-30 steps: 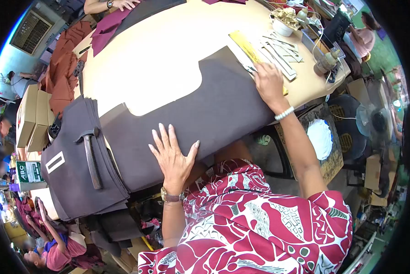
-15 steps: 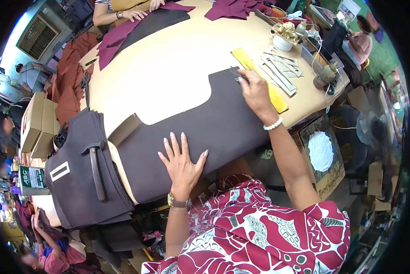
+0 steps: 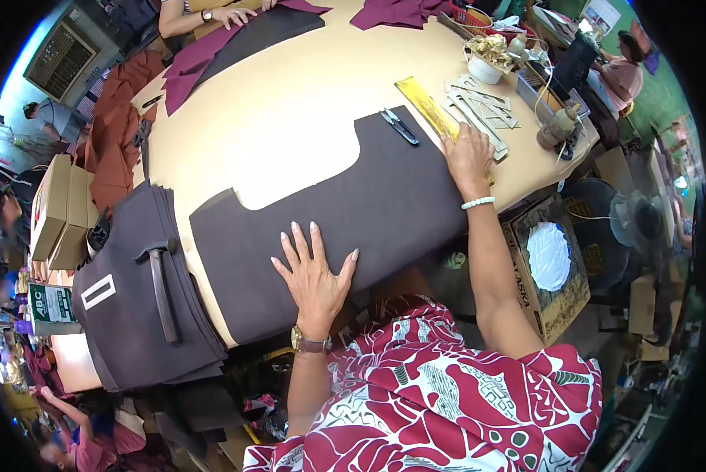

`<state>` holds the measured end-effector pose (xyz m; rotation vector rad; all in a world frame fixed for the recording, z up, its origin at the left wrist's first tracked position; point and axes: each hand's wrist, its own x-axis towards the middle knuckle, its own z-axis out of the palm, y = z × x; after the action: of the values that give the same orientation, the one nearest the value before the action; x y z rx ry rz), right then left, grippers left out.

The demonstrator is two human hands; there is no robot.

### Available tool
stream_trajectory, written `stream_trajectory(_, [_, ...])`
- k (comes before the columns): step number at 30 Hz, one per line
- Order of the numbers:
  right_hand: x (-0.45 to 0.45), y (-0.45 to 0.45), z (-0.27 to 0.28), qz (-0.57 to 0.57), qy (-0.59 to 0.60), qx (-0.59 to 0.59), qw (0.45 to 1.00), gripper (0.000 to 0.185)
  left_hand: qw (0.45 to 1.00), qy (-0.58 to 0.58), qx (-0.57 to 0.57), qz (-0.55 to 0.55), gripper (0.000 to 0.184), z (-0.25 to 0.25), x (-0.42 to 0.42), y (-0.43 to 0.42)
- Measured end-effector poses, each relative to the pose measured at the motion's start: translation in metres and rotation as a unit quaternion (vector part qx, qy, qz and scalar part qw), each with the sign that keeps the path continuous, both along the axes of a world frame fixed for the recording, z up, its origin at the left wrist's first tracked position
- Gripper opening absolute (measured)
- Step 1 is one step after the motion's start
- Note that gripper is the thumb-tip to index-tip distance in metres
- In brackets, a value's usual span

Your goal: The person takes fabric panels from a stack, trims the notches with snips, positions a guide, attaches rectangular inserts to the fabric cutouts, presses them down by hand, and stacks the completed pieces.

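Note:
A large dark brown sheet (image 3: 329, 224) of cloth or leather, with a curved cutout along its far edge, lies flat before me. My left hand (image 3: 314, 275) presses on its near edge, palm down and fingers spread. Thread snips (image 3: 400, 127) rest on the sheet's far right corner, with no hand on them. My right hand (image 3: 469, 161) is at the yellow ruler (image 3: 425, 105) just beyond the sheet, thumb on one side and fingers on the other. The hand hides the ruler's near part.
At left, a hammer (image 3: 162, 291) and a small white frame (image 3: 98, 291) lie on stacked dark pieces (image 3: 125, 338). Pale templates (image 3: 479, 102) lie beside the ruler, near a white pot (image 3: 485, 69). Across the table (image 3: 290, 94), another person's hands (image 3: 231, 16) handle maroon material.
My right hand has let go of the snips, now lying on the sheet, and moved right onto the ruler. The sheet's lifted left corner now lies flatter. My left hand stays put.

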<state>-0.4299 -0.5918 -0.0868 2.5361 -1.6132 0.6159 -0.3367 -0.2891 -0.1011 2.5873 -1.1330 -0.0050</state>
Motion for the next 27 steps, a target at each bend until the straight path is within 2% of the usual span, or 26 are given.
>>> stream_trajectory(4, [-0.005,-0.006,-0.007,0.024,-0.056,-0.04,0.997,0.042,1.0,0.001,-0.02,-0.001,0.079,0.0,0.0,0.002])
stream_trajectory(8, [-0.004,-0.021,-0.007,0.054,-0.163,0.0,0.985,0.043,0.999,-0.005,-0.044,0.027,0.078,0.007,0.007,0.013])
stream_trajectory(11, [-0.004,-0.037,0.006,0.144,-0.252,-0.095,0.952,0.037,0.997,-0.024,-0.027,0.074,0.076,0.01,0.026,0.031])
stream_trajectory(14, [0.008,0.0,0.063,0.195,-0.405,0.041,0.892,0.034,0.991,-0.048,0.01,0.125,0.073,0.008,0.043,0.051])
stream_trajectory(17, [0.025,0.035,0.082,0.353,-0.453,0.167,0.801,0.033,0.985,-0.041,-0.026,0.166,0.072,0.012,0.052,0.064])
stream_trajectory(19, [0.035,0.063,0.085,0.42,-0.385,0.256,0.781,0.035,0.982,-0.033,-0.052,0.178,0.069,0.016,0.053,0.069])
stream_trajectory(21, [0.05,0.078,0.065,0.493,-0.331,0.325,0.736,0.035,0.979,-0.029,-0.083,0.182,0.067,0.016,0.053,0.073])
stream_trajectory(22, [0.055,0.09,0.062,0.477,-0.289,0.338,0.758,0.035,0.98,-0.024,-0.081,0.18,0.065,0.018,0.05,0.073])
stream_trajectory(23, [0.061,0.093,0.049,0.499,-0.271,0.27,0.777,0.034,0.983,-0.023,-0.074,0.169,0.065,0.016,0.049,0.074])
stream_trajectory(25, [0.059,0.089,0.027,0.437,-0.22,0.095,0.867,0.032,0.987,-0.021,-0.061,0.147,0.065,0.007,0.048,0.075])
stream_trajectory(27, [0.045,0.091,0.021,0.368,-0.224,0.085,0.898,0.031,0.989,-0.024,-0.046,0.135,0.063,0.002,0.049,0.077])
